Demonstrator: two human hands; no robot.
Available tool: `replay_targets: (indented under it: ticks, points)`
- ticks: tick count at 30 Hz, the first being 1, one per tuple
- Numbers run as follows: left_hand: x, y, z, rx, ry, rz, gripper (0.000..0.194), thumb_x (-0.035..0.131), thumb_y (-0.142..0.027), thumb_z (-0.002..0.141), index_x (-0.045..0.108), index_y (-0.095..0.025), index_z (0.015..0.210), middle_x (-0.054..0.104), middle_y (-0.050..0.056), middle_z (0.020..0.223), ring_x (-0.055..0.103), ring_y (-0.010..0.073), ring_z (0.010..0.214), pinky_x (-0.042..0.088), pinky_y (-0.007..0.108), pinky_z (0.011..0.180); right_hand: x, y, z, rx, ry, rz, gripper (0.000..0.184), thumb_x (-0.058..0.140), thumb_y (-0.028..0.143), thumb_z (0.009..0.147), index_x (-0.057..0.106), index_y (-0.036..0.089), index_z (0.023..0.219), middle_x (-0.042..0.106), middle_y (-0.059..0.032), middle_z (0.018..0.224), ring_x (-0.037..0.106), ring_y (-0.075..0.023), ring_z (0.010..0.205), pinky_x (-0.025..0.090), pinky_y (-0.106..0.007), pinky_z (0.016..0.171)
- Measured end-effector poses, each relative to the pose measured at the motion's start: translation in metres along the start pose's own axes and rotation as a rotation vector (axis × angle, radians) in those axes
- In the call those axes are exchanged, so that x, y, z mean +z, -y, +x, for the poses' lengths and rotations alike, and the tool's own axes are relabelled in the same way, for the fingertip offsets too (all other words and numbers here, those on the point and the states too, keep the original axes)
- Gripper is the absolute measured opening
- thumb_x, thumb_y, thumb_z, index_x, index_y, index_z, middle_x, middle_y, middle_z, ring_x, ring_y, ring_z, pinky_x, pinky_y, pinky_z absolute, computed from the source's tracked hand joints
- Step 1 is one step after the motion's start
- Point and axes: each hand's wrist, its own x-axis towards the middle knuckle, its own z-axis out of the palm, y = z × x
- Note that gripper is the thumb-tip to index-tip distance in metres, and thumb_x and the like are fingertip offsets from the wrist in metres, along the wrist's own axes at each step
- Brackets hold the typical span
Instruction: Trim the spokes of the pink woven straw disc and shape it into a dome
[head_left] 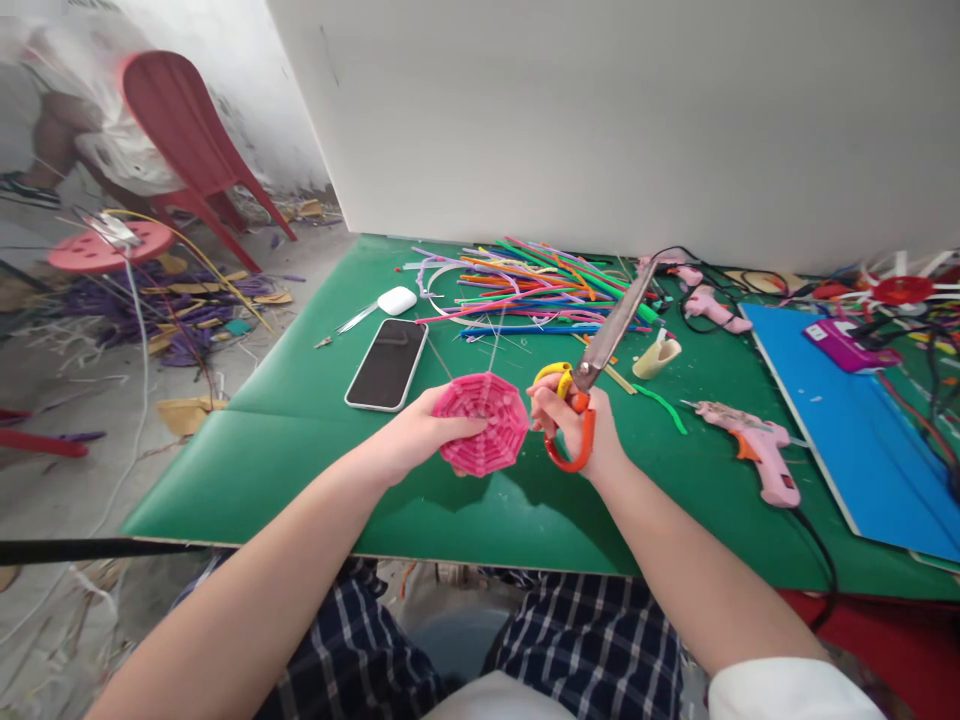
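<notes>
Between the thumb and fingers of my left hand [431, 430] is a pink octagonal woven disc [491, 440], held above the green table. Thin stiff strands stick out from its top edge. My right hand [581, 425] is closed around scissors [600, 350] with a yellow and an orange handle loop, their blades pointing up and away from me. The right fingertips are close to the disc's right edge; whether they touch it or pinch a strand I cannot tell. Behind the hands lies a pile of colourful pipe cleaners [525, 285].
A phone [387, 365] and a white earbud case [397, 300] lie left. To the right are a pink glue gun [761, 450], a second glue gun [716, 308], a beige tube [657, 355], a blue board [817, 420] and a purple device [847, 345]. A person sits beyond a red chair [176, 120].
</notes>
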Motion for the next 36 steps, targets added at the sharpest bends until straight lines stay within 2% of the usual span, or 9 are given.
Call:
replay_targets:
  ticks: [5,9,13,15,17,21,24,29,36]
  points:
    - [0.0,-0.002,-0.001,-0.056,0.126,-0.021,0.033,0.064,-0.015,0.069,0.063,-0.02,0.102,0.071,0.002,0.088,0.066,0.0166,0.073,0.052,0.024,0.062,0.003,0.006,-0.002,0.078,0.124,-0.097,0.022,0.069,0.037,0.064,0.057,0.019,0.069,0.049,0.0056,0.052,0.044,-0.0082,0.041,0.04,-0.024,0.042]
    - [-0.001,-0.001,0.001,-0.071,0.15,-0.024,0.035,0.064,-0.017,0.07,0.062,-0.02,0.104,0.071,0.002,0.091,0.065,0.017,0.076,0.051,0.024,0.065,0.009,0.011,-0.005,0.078,0.116,-0.2,0.024,0.071,0.035,0.06,0.054,0.019,0.065,0.048,0.0057,0.052,0.042,-0.0081,0.043,0.039,-0.024,0.044]
    - [-0.006,0.001,0.006,-0.012,0.127,-0.088,0.039,0.057,-0.037,0.077,0.058,-0.021,0.113,0.07,0.005,0.092,0.065,0.0173,0.071,0.051,0.024,0.058,0.01,0.008,-0.003,0.08,0.026,-0.157,0.023,0.068,0.036,0.063,0.052,0.02,0.066,0.046,0.0071,0.047,0.04,-0.0083,0.038,0.037,-0.024,0.04]
    - [-0.007,0.002,0.008,0.035,0.162,-0.139,0.05,0.046,-0.052,0.08,0.054,-0.02,0.119,0.069,0.008,0.089,0.064,0.0186,0.067,0.051,0.026,0.052,0.008,0.005,-0.001,0.073,-0.033,-0.122,0.022,0.066,0.037,0.066,0.051,0.02,0.067,0.046,0.0072,0.045,0.041,-0.0088,0.036,0.036,-0.024,0.038]
    - [-0.006,0.003,0.009,0.087,0.181,-0.172,0.059,0.042,-0.059,0.08,0.05,-0.02,0.124,0.068,0.011,0.096,0.065,0.0212,0.072,0.051,0.026,0.049,0.007,0.003,0.001,0.062,-0.111,-0.111,0.021,0.065,0.037,0.068,0.052,0.02,0.068,0.046,0.007,0.045,0.042,-0.0094,0.036,0.036,-0.024,0.037]
    - [0.002,0.009,0.009,0.142,0.104,-0.136,0.055,0.061,-0.04,0.076,0.045,-0.025,0.126,0.062,0.01,0.112,0.063,0.0231,0.09,0.054,0.029,0.063,0.006,0.003,0.002,0.072,-0.218,-0.125,0.021,0.066,0.037,0.067,0.054,0.02,0.069,0.049,0.0059,0.047,0.046,-0.0106,0.037,0.04,-0.025,0.039]
    - [0.009,0.013,0.01,0.145,0.016,-0.129,0.057,0.066,-0.029,0.072,0.046,-0.022,0.125,0.064,0.009,0.108,0.063,0.0216,0.088,0.054,0.031,0.07,0.008,0.004,0.001,0.093,-0.177,-0.148,0.023,0.066,0.039,0.066,0.055,0.02,0.069,0.051,0.0052,0.049,0.047,-0.0111,0.038,0.041,-0.026,0.04]
    - [0.013,0.017,0.011,0.179,-0.12,-0.174,0.053,0.067,-0.026,0.071,0.051,-0.02,0.121,0.067,0.007,0.101,0.065,0.0191,0.08,0.054,0.029,0.064,0.012,0.003,-0.002,0.09,-0.096,-0.237,0.026,0.069,0.039,0.063,0.052,0.021,0.068,0.051,0.0048,0.049,0.05,-0.0128,0.041,0.043,-0.027,0.042]
    - [0.019,0.019,0.012,0.223,-0.204,-0.121,0.044,0.069,-0.027,0.068,0.06,-0.017,0.11,0.069,0.006,0.097,0.065,0.019,0.078,0.053,0.028,0.063,0.015,0.001,-0.005,0.074,-0.084,-0.229,0.029,0.068,0.043,0.063,0.048,0.022,0.066,0.05,0.0045,0.05,0.051,-0.0138,0.043,0.044,-0.028,0.045]
